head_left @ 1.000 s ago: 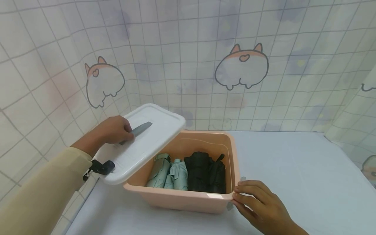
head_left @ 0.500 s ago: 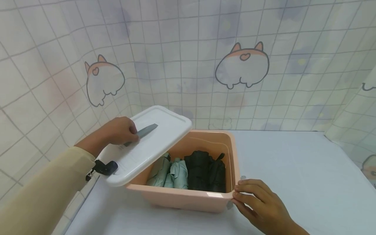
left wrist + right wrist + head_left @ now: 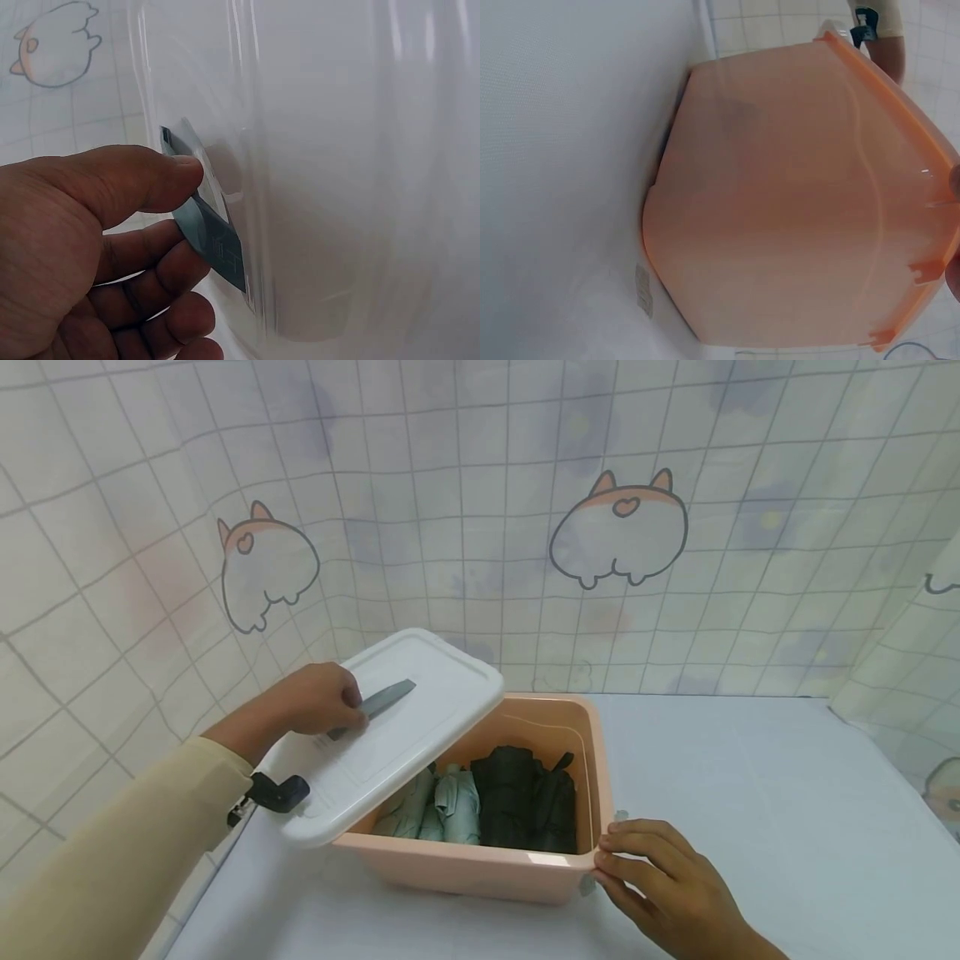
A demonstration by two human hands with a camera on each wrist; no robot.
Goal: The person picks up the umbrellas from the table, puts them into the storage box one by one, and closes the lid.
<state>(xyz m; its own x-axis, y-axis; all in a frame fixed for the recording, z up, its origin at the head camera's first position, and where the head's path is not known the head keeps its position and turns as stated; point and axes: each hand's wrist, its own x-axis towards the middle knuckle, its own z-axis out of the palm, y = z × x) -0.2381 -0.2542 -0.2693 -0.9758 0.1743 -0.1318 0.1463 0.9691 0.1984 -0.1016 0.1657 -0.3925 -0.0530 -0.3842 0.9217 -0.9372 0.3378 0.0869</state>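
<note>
In the head view, my left hand [image 3: 326, 700] grips the grey-green handle [image 3: 392, 695] of a white lid [image 3: 427, 664]. Tilted, the lid overhangs the left part of a peach storage box [image 3: 465, 881]; whether they touch I cannot tell. The left wrist view shows thumb and fingers pinching that handle [image 3: 217, 244]. At the box's near right corner, my right hand [image 3: 675, 881] holds the rim with its fingers and thumb. Inside stand pale green folded umbrellas [image 3: 457, 806] and black folded umbrellas [image 3: 506, 797] side by side; the lid hides some of the pale ones.
The box stands on a white-covered table [image 3: 735, 793]. A checked curtain [image 3: 480, 527] with animal drawings hangs behind it and along the left side. A black wrist camera [image 3: 279, 793] sits on my left wrist, close above the lid.
My left hand has carried the lid to the right and slightly down, so it covers more of the box's left side and the pale umbrellas. The right hand and box have stayed put.
</note>
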